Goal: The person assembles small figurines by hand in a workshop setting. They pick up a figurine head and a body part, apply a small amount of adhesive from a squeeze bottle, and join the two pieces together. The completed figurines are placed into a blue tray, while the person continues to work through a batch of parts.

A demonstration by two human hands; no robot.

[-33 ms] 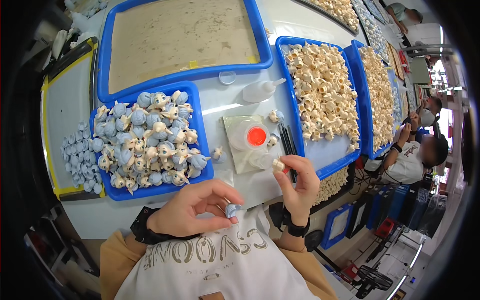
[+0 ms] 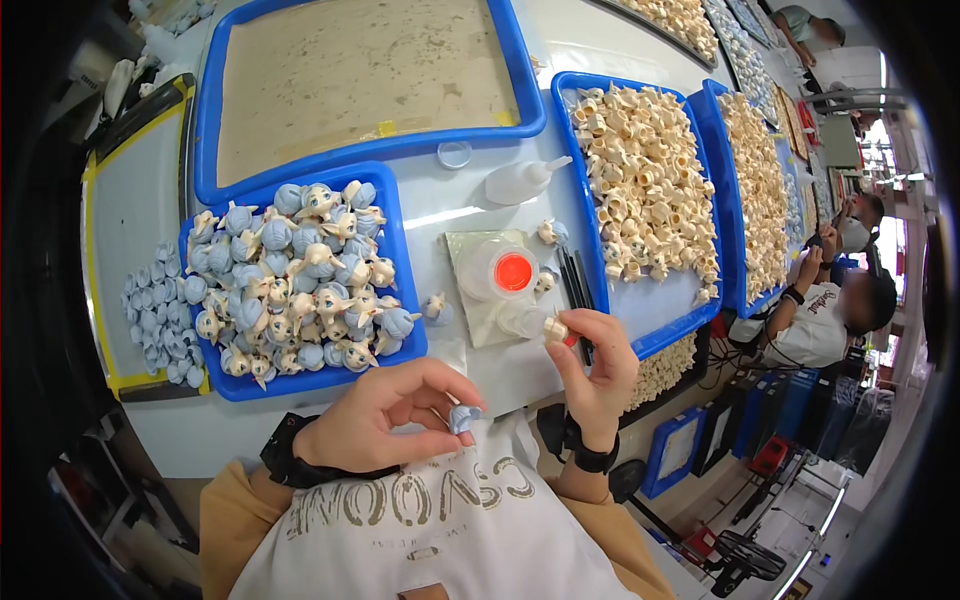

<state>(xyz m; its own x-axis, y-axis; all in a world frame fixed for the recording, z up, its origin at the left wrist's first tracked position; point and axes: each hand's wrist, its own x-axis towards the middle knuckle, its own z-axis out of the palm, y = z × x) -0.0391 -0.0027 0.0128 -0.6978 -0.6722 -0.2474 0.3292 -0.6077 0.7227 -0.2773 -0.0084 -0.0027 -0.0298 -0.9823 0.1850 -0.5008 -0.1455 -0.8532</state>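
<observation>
Low in front of my shirt, my left hand (image 2: 395,415) pinches a small light-blue doll hair piece (image 2: 463,418) between thumb and fingers. To its right, my right hand (image 2: 598,370) holds a small cream doll head part (image 2: 555,329) with thumb and forefinger, beside the clear cups. The two parts are apart. On a pale square pad stands a clear tub with bright red-orange contents (image 2: 514,271), and a smaller clear cup (image 2: 521,319) is near it. Left of the pad lies a loose doll head with blue hair (image 2: 437,308); two more lie on its right side.
A blue tray (image 2: 412,335) holds many blue-haired doll heads, with loose blue pieces (image 2: 160,315) heaped to its left. At right, a blue tray (image 2: 652,338) holds cream parts. Dark slim tools (image 2: 575,280) and a white squeeze bottle (image 2: 520,184) lie between. Other people (image 2: 815,320) sit far right.
The blue hair piece has turned slightly in my left fingers. My right hand and the cream part have barely shifted.
</observation>
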